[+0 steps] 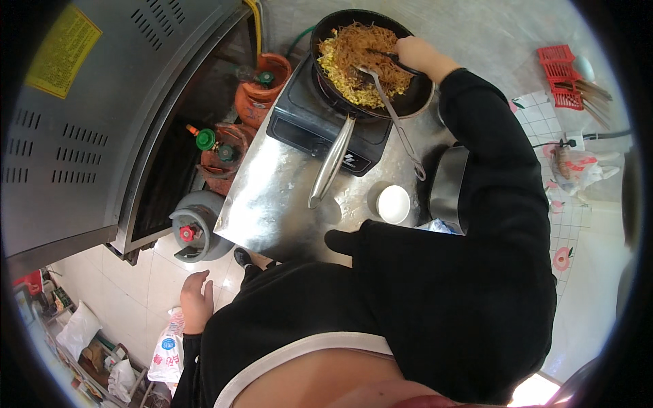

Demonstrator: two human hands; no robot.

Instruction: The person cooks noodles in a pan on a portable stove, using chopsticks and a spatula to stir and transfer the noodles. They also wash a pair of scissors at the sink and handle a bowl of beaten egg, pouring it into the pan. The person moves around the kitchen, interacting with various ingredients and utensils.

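My right hand (416,53) reaches over the far right of a black frying pan (421,99) and grips a black cooking utensil (390,54), whose tip is in brown thin noodles (365,38). Yellowish bean sprouts (336,76) lie along the left and near side of the noodles. A long metal spoon (390,104) rests with its head in the food and its handle over the near rim. The pan sits on a black portable stove (296,109), its steel handle (334,158) pointing towards me. My left hand (196,301) hangs low at my side, empty, fingers apart.
A white bowl (393,204) and a steel pot (449,183) stand on the steel table (265,188). Orange gas cylinders (255,99) and a grey one (204,219) line its left side. A steel cabinet (76,127) stands farther left. Red baskets (561,76) hang at right.
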